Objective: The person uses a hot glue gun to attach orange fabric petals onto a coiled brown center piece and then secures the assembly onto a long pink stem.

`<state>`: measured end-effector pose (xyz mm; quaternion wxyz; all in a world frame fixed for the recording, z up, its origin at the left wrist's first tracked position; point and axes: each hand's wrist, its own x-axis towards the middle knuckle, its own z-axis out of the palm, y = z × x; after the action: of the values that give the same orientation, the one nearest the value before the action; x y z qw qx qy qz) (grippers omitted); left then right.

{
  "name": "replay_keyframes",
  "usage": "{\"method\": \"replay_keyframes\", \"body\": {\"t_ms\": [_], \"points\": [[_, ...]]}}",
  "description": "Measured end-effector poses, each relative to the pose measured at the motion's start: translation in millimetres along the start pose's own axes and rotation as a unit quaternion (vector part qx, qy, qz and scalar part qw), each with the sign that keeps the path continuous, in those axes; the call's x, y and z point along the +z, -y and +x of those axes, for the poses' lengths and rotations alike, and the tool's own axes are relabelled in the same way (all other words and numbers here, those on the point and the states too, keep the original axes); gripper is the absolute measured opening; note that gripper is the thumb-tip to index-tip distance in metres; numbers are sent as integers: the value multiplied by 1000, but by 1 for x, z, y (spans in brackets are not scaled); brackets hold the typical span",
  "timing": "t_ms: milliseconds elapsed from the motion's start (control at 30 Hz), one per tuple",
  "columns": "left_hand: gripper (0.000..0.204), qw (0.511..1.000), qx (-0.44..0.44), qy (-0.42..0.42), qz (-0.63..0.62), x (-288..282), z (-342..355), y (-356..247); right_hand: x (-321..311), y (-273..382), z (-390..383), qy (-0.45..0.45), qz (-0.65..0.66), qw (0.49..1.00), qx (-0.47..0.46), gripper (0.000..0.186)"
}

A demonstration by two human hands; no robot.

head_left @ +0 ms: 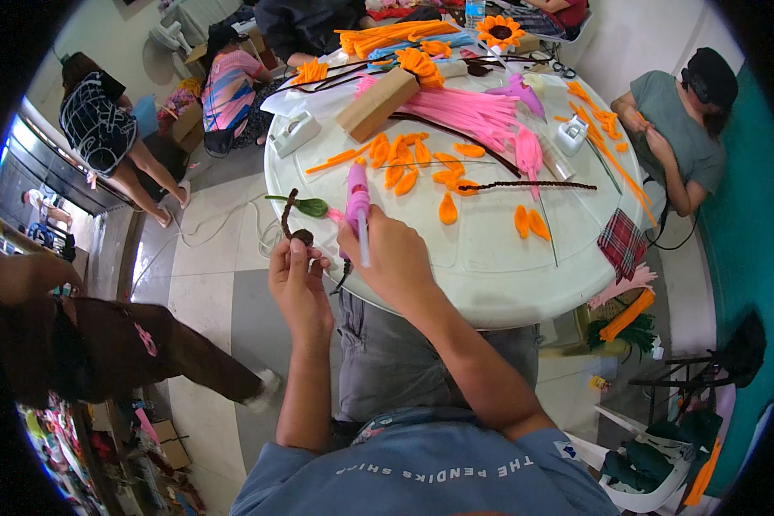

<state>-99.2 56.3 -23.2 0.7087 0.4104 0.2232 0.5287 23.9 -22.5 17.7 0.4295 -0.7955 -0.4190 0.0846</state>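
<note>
At the near rim of the round white desk (490,284), left hand (297,284) pinches a brown pipe-cleaner stem (289,215) upright for access; right hand (391,254) grips a pink glue gun (357,202), nozzle angled toward the stem; orange petals (404,168) lie within reach.

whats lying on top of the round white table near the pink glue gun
Orange petal pieces and a dark beaded stem lie on the round white table. The right hand, holding the pink glue gun, hides what lies beneath.

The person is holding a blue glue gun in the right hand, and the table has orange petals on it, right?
Not quite: the head view shows the glue gun in the right hand is pink, not blue. Orange petals do lie on the table.
</note>
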Motion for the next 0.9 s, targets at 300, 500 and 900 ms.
{"method": "replay_keyframes", "body": {"t_ms": [300,500,900], "points": [[14,996,-19,83,29,27,3,-4,-51,-28,-52,24,427,903,-27,31],[15,982,-99,154,-35,62,-2,4,-83,-49,-73,35,549,834,55,35],[16,963,-193,184,-35,79,7,44,-101,-86,-74,10,581,811,62,52]]}}
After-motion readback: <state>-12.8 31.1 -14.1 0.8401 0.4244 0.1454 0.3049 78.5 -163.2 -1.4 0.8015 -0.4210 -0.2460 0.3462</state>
